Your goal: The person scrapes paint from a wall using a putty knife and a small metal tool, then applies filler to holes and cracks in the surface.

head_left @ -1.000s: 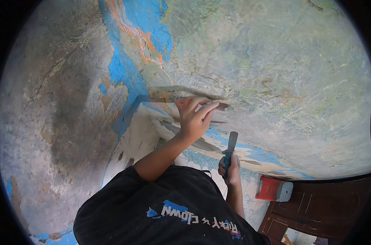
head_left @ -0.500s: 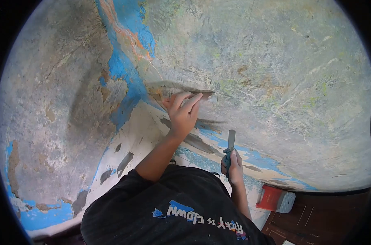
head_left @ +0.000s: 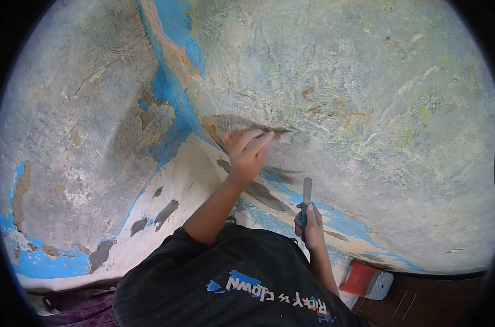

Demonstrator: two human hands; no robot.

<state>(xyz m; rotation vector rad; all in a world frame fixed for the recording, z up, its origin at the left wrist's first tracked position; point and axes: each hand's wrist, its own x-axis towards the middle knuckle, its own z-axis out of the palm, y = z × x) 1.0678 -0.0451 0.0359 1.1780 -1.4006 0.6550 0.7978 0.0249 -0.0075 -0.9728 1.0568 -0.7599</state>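
My left hand (head_left: 248, 154) is raised to the patchy grey wall (head_left: 356, 82), fingers bent against its surface beside the blue-painted corner. A thin brownish edge shows under the fingertips, but blur and shadow hide what it is. Lower and to the right, my right hand (head_left: 313, 224) is closed round the dark green handle of a scraper (head_left: 307, 189). The scraper's flat grey blade points up, in front of the lower wall.
A strip of blue paint (head_left: 174, 90) runs down the wall corner. Low at the right stand a red and white object (head_left: 362, 279) and dark brown furniture (head_left: 405, 305). Purple cloth (head_left: 86, 308) lies at lower left. Pale floor tiles show below the wall.
My left hand has shifted slightly down and right in view, still at the wall. My right hand keeps hold of the scraper. The view has tilted a little, showing more purple cloth.
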